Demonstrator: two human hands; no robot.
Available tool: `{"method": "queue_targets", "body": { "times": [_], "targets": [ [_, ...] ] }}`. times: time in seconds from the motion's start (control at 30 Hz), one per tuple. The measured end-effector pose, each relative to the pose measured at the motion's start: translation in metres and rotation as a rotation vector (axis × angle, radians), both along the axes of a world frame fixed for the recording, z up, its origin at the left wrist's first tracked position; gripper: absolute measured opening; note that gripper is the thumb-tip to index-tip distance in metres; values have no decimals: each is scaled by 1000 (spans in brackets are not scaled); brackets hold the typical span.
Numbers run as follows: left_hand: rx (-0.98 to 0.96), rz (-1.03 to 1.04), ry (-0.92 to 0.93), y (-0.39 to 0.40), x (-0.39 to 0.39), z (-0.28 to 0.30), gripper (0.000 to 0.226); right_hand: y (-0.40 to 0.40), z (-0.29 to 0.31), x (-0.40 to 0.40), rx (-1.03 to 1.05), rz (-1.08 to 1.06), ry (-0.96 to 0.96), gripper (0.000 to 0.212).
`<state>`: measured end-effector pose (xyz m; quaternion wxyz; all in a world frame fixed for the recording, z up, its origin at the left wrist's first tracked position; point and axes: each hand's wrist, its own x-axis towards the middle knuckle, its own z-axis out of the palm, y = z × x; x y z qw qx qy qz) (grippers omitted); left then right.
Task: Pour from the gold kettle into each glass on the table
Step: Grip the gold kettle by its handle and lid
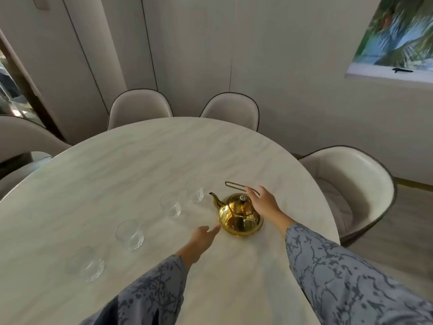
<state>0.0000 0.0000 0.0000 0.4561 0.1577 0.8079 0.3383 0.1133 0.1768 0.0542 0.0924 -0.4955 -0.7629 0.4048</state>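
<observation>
A gold kettle [239,214] stands upright on the white marble table [131,165], spout pointing left, its thin wire handle [234,184] folded back behind it. Several clear empty glasses run in a diagonal row to its left, the nearest glass [85,263] at the lower left and the farthest glass [195,192] close to the spout. My right hand [263,201] hovers open just right of the lid, fingers near the handle. At the kettle's lower left side, my left hand [202,238] reaches in open, fingertips almost touching the body.
Beige padded chairs surround the table: two at the far side [140,106] [230,109], one at the right [351,186], another at the left [21,134]. The table's right edge runs close behind the kettle. A picture [396,36] hangs on the right wall.
</observation>
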Motion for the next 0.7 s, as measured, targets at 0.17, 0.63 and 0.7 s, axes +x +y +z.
{"method": "queue_targets", "body": {
  "times": [0.17,0.63,0.7],
  "targets": [
    [7,102,-151,33,0,-14,83,23,-8,-9,-15,90,68,62],
    [162,479,-533,94,15,-46,118,52,-33,-14,-211,92,292,60],
    [180,494,-523,94,13,-45,112,46,-32,-16,-220,24,374,59]
  ]
}}
